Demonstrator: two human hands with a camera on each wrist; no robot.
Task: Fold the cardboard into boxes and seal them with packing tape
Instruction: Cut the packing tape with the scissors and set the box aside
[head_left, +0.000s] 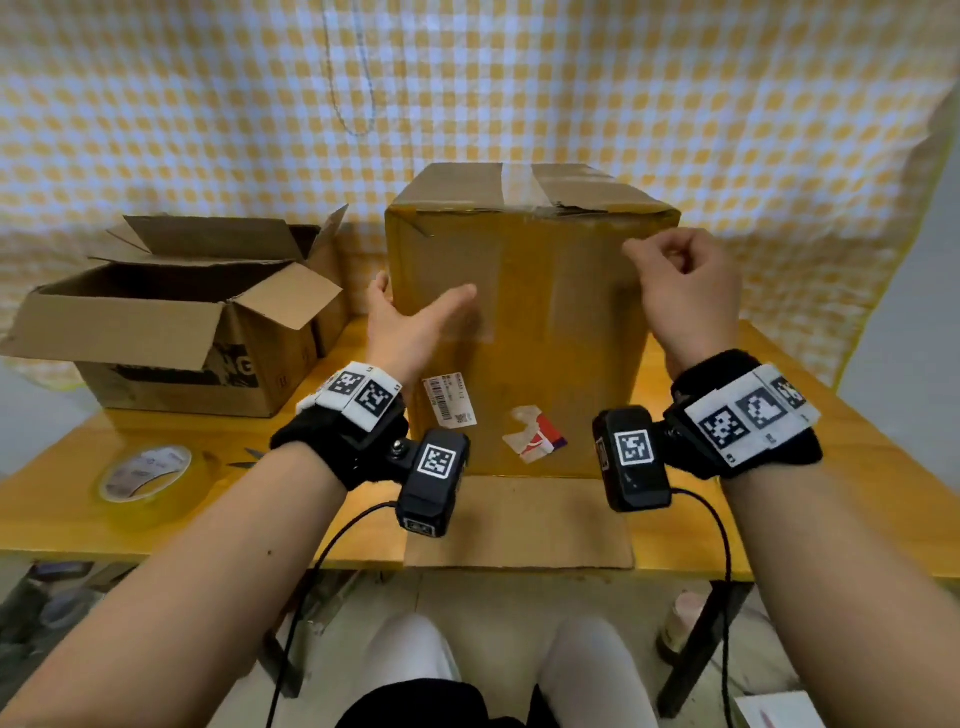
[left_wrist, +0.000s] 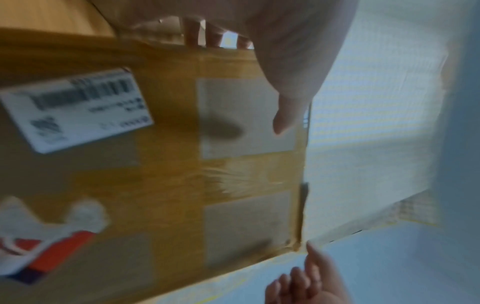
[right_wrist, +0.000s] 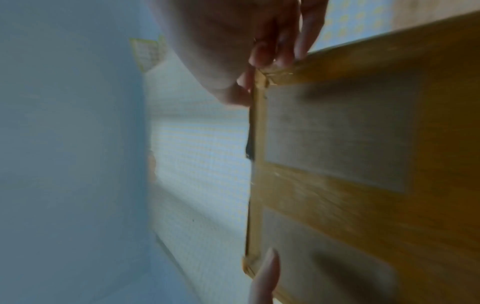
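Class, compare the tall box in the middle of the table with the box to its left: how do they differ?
The tall box is closed, its top taped; the left box stands open, flaps up. The tall box carries a white label, the left box black print. The tall box is taller. Both are brown cardboard.

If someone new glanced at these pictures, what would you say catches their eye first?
Most likely the tall taped cardboard box standing mid-table, with the left hand flat-fingered at its left front and the right hand curled at its upper right corner. Next, the open box with raised flaps at the left, and the roll of packing tape lying in front of it near the table edge.
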